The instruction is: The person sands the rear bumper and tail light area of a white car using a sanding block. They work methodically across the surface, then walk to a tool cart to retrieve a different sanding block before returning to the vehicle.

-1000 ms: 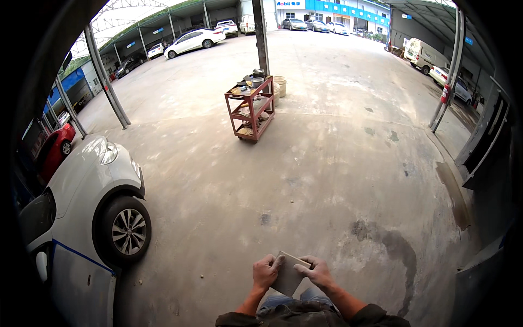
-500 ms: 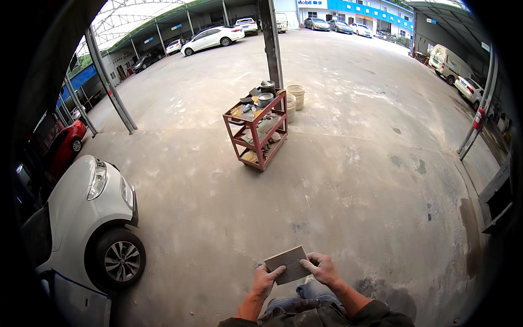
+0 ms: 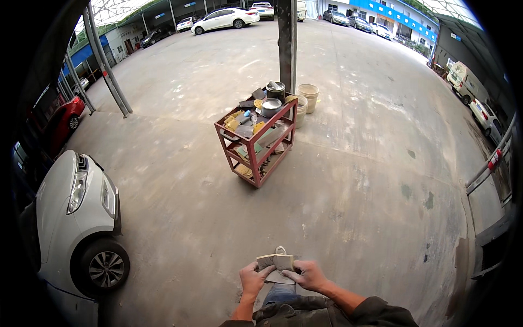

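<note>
Low in front of my body, both hands grip a thin grey sanding pad (image 3: 275, 263) with a pale yellowish edge. My left hand (image 3: 253, 279) pinches its left side, thumb lying on the grey face. My right hand (image 3: 311, 276) is closed on the right side, its thumb pressed towards the middle. Creased and bent, the pad has its upper part raised towards me, and a grey flap shows below the thumbs. The fingers behind the pad are hidden. Beyond the pad, the tip of a shoe (image 3: 280, 250) shows on the floor.
Ahead stands a red three-shelf cart (image 3: 255, 143) with tins, yellow scrapers and blocks on top. Behind it are a steel post (image 3: 287, 46) and pale buckets (image 3: 308, 98). A white car (image 3: 81, 201) stands close on the left. A fire extinguisher (image 3: 495, 159) hangs at the right.
The pad has gone from nearly flat to bent between my hands, which have shifted slightly left. The cart appears nearer and larger, and a shoe tip now shows beyond the pad.
</note>
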`<move>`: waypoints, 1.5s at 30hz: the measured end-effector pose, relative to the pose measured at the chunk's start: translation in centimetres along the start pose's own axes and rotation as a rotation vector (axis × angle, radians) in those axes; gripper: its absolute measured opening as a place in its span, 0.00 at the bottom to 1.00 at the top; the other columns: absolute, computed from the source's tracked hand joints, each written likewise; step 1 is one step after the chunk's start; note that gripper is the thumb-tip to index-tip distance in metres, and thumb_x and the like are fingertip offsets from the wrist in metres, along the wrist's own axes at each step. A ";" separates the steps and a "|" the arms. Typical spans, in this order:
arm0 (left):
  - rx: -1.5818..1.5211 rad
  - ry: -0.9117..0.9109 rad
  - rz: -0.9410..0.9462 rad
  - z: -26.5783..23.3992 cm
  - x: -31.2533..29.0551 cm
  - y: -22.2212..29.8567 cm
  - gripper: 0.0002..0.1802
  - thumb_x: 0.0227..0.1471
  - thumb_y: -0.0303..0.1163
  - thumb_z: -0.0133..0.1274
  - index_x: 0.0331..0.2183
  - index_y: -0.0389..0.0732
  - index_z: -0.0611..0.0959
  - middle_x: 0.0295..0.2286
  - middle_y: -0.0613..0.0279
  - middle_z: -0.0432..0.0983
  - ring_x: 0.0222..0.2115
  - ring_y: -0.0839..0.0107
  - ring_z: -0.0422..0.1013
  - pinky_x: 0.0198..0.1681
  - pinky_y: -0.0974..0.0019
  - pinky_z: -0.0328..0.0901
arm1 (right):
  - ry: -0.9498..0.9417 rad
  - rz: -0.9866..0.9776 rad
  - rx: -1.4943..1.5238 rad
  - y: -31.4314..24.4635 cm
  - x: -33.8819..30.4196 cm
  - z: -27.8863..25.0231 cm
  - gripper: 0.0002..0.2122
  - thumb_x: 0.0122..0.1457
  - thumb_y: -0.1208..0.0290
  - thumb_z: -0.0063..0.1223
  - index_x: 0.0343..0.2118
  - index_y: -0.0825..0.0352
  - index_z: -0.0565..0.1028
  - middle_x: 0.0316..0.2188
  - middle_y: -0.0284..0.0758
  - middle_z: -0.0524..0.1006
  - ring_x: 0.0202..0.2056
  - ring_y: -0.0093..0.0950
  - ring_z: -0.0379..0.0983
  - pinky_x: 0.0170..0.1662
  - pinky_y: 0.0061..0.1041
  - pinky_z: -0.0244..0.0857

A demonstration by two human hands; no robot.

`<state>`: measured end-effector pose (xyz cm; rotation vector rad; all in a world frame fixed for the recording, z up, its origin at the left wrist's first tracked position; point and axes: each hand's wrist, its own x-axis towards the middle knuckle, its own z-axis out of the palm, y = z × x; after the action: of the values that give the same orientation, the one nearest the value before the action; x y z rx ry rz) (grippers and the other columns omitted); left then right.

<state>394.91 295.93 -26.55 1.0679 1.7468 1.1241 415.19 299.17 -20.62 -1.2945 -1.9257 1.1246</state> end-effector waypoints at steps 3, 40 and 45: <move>0.084 -0.036 0.058 4.6 8.6 3.3 0.20 0.42 0.42 0.74 0.29 0.34 0.89 0.22 0.54 0.83 0.21 0.73 0.77 0.28 0.65 0.70 | 0.071 0.202 0.025 1.4 7.0 -4.2 0.17 0.56 0.61 0.68 0.25 0.72 0.77 0.17 0.44 0.72 0.17 0.30 0.64 0.24 0.32 0.61; 0.015 0.598 -0.671 22.6 59.0 15.3 0.11 0.56 0.31 0.64 0.33 0.31 0.84 0.20 0.64 0.79 0.17 0.81 0.69 0.21 0.73 0.63 | -1.203 0.020 0.240 24.8 82.2 -17.6 0.17 0.62 0.59 0.62 0.30 0.72 0.79 0.20 0.37 0.74 0.26 0.24 0.70 0.33 0.30 0.66; -0.085 0.846 -0.793 22.2 55.8 15.3 0.13 0.58 0.34 0.62 0.31 0.31 0.83 0.19 0.63 0.78 0.15 0.77 0.70 0.20 0.71 0.65 | -1.162 0.176 0.205 24.8 85.3 -17.1 0.18 0.63 0.57 0.61 0.28 0.70 0.78 0.19 0.31 0.71 0.25 0.20 0.66 0.30 0.28 0.63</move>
<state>399.80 357.70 -28.16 -0.2707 2.3906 1.1483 407.91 388.30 -34.21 -0.7051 -2.3181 2.4484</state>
